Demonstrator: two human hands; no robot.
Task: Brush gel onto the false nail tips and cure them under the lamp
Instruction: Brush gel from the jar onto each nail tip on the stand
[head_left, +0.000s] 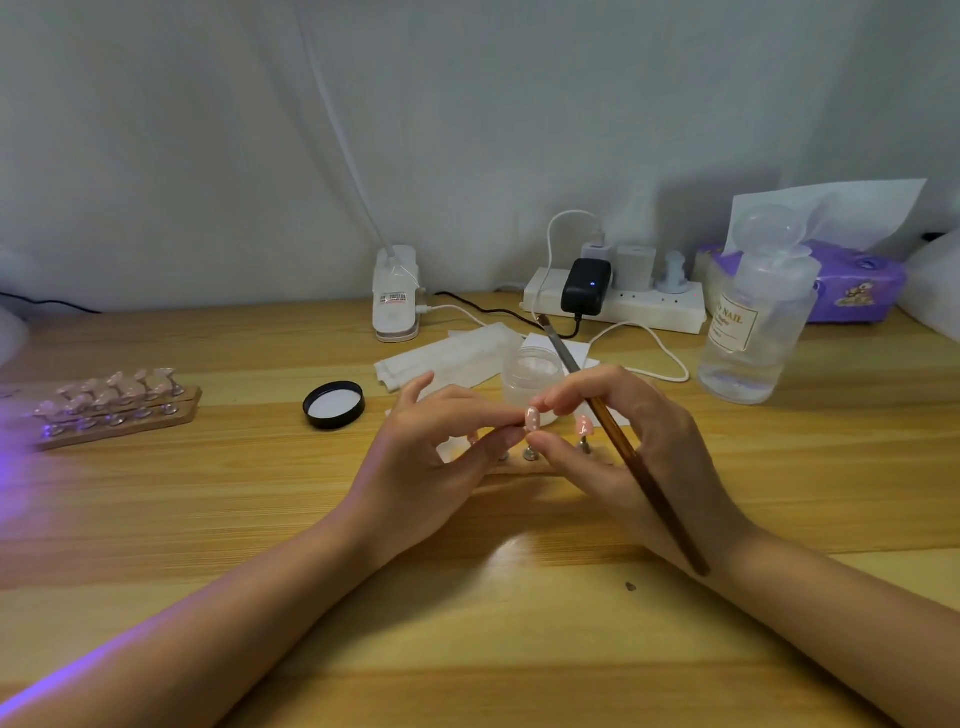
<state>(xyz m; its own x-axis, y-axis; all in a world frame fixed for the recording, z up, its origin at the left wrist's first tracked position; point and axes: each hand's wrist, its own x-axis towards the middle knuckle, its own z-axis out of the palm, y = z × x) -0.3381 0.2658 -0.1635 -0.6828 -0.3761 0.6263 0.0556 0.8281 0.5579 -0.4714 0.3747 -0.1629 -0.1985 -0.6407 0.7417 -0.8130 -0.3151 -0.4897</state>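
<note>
A pink false nail tip (532, 419) with pale dots stands on a metal peg of a small wooden holder (519, 467) at the table's middle. My left hand (431, 457) pinches this tip from the left between thumb and forefinger. My right hand (623, 441) pinches it from the right and also holds a brown-handled gel brush (618, 441), whose bristles point away toward the back. A second pink tip (584, 426) stands on the peg to the right. An open clear gel jar (532, 376) sits just behind my fingers, its black lid (334, 405) lying to the left.
Wooden strips with several pink nail tips (114, 405) lie at the left, washed by violet light from the left edge. A white clip lamp (396, 296), power strip (613, 304), white wipes (447, 356), clear pump bottle (753, 322) and purple tissue pack (852, 283) line the back.
</note>
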